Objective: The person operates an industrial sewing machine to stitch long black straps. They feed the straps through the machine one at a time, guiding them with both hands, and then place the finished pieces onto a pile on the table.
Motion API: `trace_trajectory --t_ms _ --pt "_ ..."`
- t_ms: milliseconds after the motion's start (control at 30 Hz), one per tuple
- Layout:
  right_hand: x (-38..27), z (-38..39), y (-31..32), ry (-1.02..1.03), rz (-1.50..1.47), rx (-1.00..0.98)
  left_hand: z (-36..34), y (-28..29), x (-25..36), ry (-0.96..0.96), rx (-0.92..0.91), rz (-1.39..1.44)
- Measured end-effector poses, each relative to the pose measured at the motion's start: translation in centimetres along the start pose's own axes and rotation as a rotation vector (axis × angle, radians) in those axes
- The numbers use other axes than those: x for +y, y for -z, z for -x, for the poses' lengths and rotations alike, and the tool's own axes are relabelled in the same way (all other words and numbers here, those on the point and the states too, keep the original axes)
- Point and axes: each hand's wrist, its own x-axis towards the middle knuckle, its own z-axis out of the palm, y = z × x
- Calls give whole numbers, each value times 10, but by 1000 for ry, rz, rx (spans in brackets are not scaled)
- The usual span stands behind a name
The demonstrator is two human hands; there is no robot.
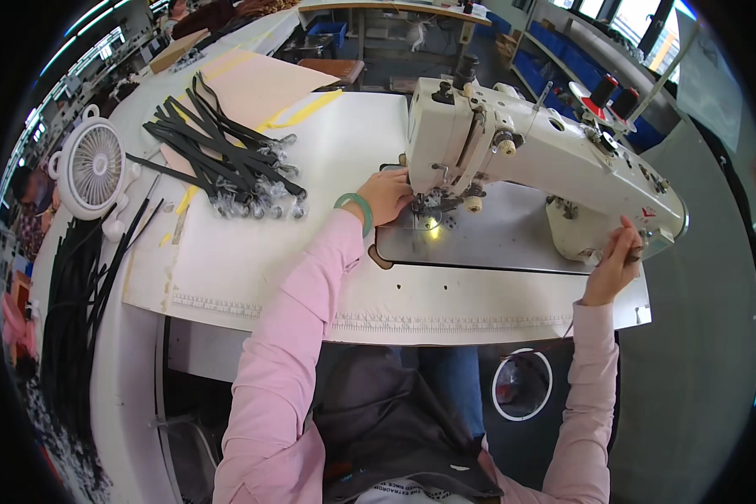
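Note:
A white industrial sewing machine (554, 151) stands on the right half of a white work table (311, 294). My left hand (385, 195), with a green bangle (359, 208) on its wrist, reaches in beside the needle area, just left of the lit spot on the metal bed plate (487, 231). Its fingers are bent together, and their tips are partly hidden by the machine head. My right hand (613, 265) is raised at the machine's right end, in front of the arm's base. Its fingers are closed around something small and dark that I cannot make out.
Black straps (227, 151) with clear-wrapped ends lie at the left on pale pink sheet material (265, 80). Beyond the table's left side are a white fan (97, 164), more hanging black strips (71, 319) and a person (38, 197). A white-rimmed bin (522, 385) stands below; thread spools (605, 91) sit behind the machine.

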Motion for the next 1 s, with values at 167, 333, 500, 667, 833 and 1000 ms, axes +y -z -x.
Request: trace_trajectory --t_ms 167,333,500,667,833,1000 --pt "65 -205 117 515 1081 406 5 7 2 -24 39 0" --pt "84 -326 264 90 1460 -119 -12 -2 10 -77 103 80" --pt "136 -237 235 -196 762 92 1 -3 0 -42 140 55" --pt "123 -202 198 -17 654 239 6 1 -2 11 76 29" --pt "85 -278 218 144 1213 -74 -4 -5 1 -38 109 63" --pt "86 -288 227 -161 1092 -96 -3 -5 2 -29 136 74"
